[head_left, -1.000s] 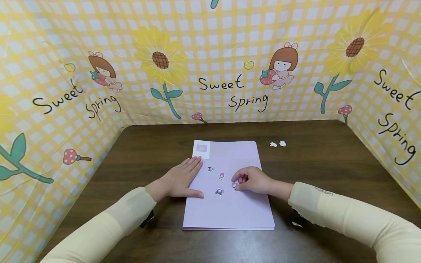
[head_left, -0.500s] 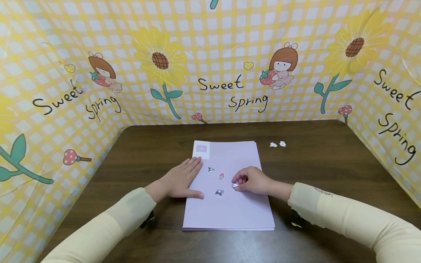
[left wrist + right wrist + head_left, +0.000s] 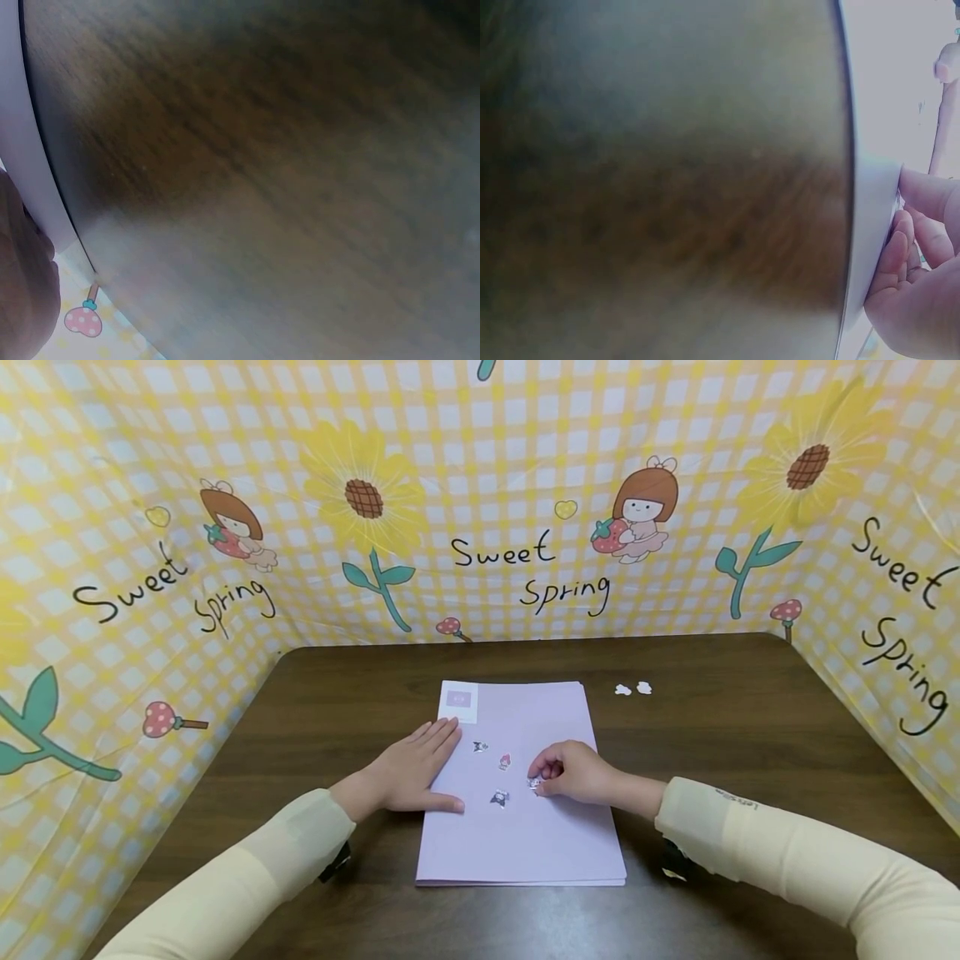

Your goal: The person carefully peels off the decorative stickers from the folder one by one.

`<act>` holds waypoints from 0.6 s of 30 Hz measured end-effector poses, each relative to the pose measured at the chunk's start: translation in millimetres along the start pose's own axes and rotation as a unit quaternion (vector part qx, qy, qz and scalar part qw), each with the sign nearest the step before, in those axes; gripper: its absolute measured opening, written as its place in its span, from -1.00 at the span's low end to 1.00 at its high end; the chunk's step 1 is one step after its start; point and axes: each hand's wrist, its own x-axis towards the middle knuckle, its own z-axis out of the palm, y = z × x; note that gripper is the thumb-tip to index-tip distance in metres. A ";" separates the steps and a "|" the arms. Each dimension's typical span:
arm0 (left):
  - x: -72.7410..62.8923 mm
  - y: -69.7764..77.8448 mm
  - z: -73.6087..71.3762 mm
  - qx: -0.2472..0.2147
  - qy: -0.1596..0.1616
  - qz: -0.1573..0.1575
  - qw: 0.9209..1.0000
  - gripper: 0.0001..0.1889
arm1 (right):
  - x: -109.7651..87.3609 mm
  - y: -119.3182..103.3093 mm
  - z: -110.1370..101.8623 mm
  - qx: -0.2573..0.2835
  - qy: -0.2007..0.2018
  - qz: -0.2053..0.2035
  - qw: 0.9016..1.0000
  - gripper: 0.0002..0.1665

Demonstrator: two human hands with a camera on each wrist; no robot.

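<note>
Yellow-and-white checked cloth [image 3: 502, 443], printed with sunflowers and the words "Sweet Spring", is hung behind and on both sides of a dark wood-grained table [image 3: 345, 693]. Head view: a lilac folder [image 3: 517, 852] is laid on the table, with a white label [image 3: 459, 713] set in its far left corner. The left hand [image 3: 418, 768] is laid flat across the folder's left edge, fingers extended and thumb spread. By the right hand [image 3: 574, 772], its fingers curled, a small character sticker [image 3: 533, 783] is pinched at the fingertips, over the folder toward its right edge. Between the hands are spread a small dark sticker [image 3: 480, 747], a pink sticker [image 3: 505, 762] and a larger dark sticker [image 3: 499, 798]. Two white scraps [image 3: 644, 688] are placed beyond the folder's right edge, near the table's far edge. Left wrist view: only part of the left hand is shown, beside blurred tabletop. Right wrist view: the right hand's curled fingers are seen over the folder; the pinched sticker is largely hidden.
</note>
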 end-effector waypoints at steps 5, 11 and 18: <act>-0.4 0.2 0.3 -0.002 0.004 0.001 1.000 0.22 | -0.4 -0.1 -0.1 -0.007 0.002 -0.006 1.000 -0.88; -0.8 -0.1 0.9 0.000 0.005 0.000 1.000 0.22 | 0.0 -0.7 -0.1 -0.005 -0.001 -0.004 1.000 -0.89; 0.1 -0.7 2.3 0.004 -0.003 -0.006 1.000 0.23 | -0.2 -3.1 -1.3 0.016 0.003 0.011 1.000 -0.81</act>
